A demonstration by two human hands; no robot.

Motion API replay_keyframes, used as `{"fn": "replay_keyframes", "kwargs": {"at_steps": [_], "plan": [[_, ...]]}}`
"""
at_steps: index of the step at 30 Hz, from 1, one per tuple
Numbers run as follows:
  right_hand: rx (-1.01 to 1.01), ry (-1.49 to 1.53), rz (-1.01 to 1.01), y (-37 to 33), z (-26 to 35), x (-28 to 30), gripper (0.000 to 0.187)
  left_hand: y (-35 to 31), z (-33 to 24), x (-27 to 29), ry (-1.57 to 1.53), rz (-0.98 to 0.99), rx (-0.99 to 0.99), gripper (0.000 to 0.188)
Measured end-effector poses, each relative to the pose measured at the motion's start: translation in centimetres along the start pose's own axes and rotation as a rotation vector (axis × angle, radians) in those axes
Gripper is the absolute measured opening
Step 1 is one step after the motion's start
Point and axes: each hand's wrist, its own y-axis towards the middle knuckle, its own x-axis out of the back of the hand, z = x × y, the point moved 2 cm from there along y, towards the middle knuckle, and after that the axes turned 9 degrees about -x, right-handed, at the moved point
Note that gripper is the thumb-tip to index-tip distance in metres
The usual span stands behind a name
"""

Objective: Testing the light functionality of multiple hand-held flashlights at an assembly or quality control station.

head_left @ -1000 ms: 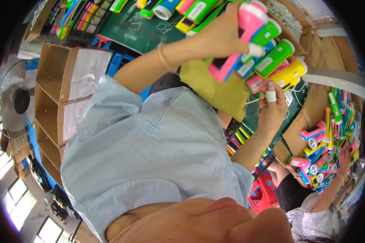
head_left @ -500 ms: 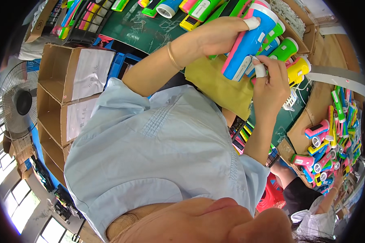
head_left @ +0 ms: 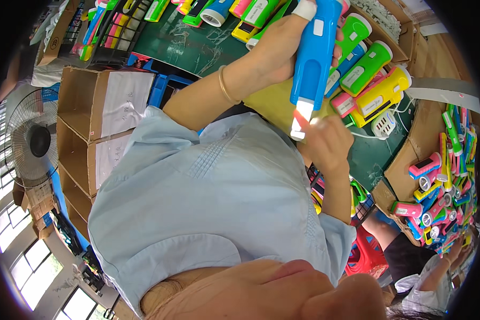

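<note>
The left forearm [head_left: 205,92] slants from the left toward the far side; the left hand [head_left: 277,52] is curled in a grip, its thumb [head_left: 304,9] pointing far. The right forearm [head_left: 336,193] runs near to far; the right hand [head_left: 329,143], nearer, faces left, fingers bent, tips blurred.

A: From where does this view look?
B: From the head of the person [head_left: 202,197], by the left camera of a pair, steeply downward, through a wide fisheye lens.
A: And how near is it?
B: Very near to the face [head_left: 282,293], toward six o'clock. The left hand [head_left: 281,50], near one o'clock, is farther; the fan [head_left: 39,140], at nine o'clock, is farther still.
</note>
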Motion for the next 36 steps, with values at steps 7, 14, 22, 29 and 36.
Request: {"fn": "replay_keyframes", "kwargs": {"at_steps": [7,14,22,29,36], "plan": [[-0.689,0.097,0.047,-0.2,-0.5,-0.3,0.071,-2.0,0.7,-0.9,0.031,0.294,-0.169,0.077],[-0.626,0.342,0.151,-3.3,-3.4,-2.7,0.056,-4.4,0.8,0.0,0.842,0.691,-0.577,0.074],[-1.064,0.444,0.069,-3.9,-3.9,0.1,0.013,-5.5,1.1,0.4,1.004,0.508,-0.475,0.075],[-1.011,0.581,0.017,-2.1,-2.3,1.1,0.015,-5.4,1.6,-0.4,1.059,0.280,-0.347,0.077],[-0.823,0.375,-0.007,0.7,-1.4,1.1,0.017,-4.5,1.1,-0.1,0.989,0.162,-0.243,0.065]]}}
